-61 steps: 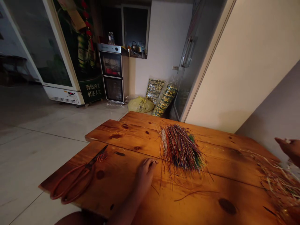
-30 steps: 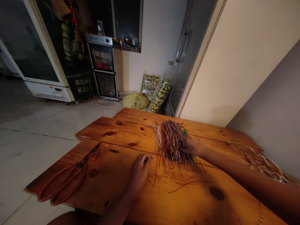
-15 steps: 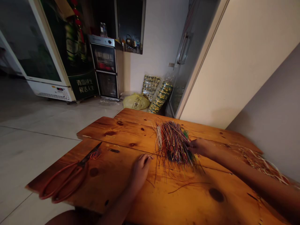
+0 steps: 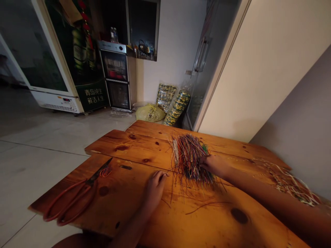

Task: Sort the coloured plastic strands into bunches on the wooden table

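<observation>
Dipping into the pile of colorful strands, the right hand is curling its fingers at the pile's right side, though I honestly can't tell if they're gripping any. The left hand is resting on the wooden table, just left of the pile, fingers curling in, can't tell if they're pinching anything. Red-handled scissors are lying farther left of that hand.
</observation>
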`<state>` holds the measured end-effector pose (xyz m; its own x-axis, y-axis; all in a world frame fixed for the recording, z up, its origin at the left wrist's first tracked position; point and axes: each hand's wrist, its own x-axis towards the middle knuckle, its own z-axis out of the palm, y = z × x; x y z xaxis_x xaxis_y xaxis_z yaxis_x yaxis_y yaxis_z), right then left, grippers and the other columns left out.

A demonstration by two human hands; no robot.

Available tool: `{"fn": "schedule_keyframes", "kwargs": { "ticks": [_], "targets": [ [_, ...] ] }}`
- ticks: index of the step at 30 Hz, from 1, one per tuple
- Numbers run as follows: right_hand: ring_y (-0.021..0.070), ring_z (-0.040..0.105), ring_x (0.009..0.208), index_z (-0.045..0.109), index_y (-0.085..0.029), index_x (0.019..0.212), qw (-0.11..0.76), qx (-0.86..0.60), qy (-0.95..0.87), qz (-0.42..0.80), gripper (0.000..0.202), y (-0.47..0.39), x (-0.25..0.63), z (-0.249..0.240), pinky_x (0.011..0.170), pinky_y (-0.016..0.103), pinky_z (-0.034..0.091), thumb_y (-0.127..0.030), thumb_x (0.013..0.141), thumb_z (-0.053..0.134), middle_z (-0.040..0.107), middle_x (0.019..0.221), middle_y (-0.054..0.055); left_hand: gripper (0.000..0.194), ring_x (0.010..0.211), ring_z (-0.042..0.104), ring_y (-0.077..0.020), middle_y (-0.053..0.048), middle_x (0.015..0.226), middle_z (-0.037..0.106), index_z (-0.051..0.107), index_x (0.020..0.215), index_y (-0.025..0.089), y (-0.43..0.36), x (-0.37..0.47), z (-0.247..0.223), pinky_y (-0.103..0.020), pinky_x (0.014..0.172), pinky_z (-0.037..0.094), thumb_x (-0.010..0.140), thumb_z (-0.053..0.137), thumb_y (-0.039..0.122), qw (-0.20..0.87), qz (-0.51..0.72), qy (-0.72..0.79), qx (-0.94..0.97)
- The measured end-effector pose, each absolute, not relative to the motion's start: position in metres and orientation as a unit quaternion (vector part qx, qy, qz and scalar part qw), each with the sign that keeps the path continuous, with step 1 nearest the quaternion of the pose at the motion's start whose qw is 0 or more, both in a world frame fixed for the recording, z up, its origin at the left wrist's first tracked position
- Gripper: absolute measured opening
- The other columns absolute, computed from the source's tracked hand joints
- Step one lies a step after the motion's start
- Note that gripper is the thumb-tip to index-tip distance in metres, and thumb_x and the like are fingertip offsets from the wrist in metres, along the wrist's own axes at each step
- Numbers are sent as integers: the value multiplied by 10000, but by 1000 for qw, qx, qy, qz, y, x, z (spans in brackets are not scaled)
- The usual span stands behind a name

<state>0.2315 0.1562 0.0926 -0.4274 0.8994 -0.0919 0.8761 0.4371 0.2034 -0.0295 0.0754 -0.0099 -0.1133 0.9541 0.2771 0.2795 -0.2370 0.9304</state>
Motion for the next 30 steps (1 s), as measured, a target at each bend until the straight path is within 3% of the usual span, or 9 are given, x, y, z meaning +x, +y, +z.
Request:
{"fn": "schedule_keyframes", "kwargs": {
  "ticks": [9,23,30],
  "targets": [
    [169,618,780,628,-232,881,69,535,839,64,165,149,231,94,593,232,347,-202,814,480,677,912,29,248,865,595,-206,-64,859,655,590,776,201,75,-29,-7,-323,813,447,850,393,332,320,525,532,582],
    [210,630,777,678,-218,845,52,596,799,56,260,144,230,89,600,258,369,-353,857,456,689,858,78,241,862,604,-207,-58,851,660,587,763,210,77,-29,-11,-320,810,455,840,393,331,317,522,536,583],
    [225,642,751,703,-198,740,30,642,766,-25,218,162,229,75,599,260,402,-312,784,522,684,751,76,243,867,600,-207,-59,855,657,587,772,205,78,-29,-13,-328,822,449,850,399,336,316,523,530,588]
  ]
}}
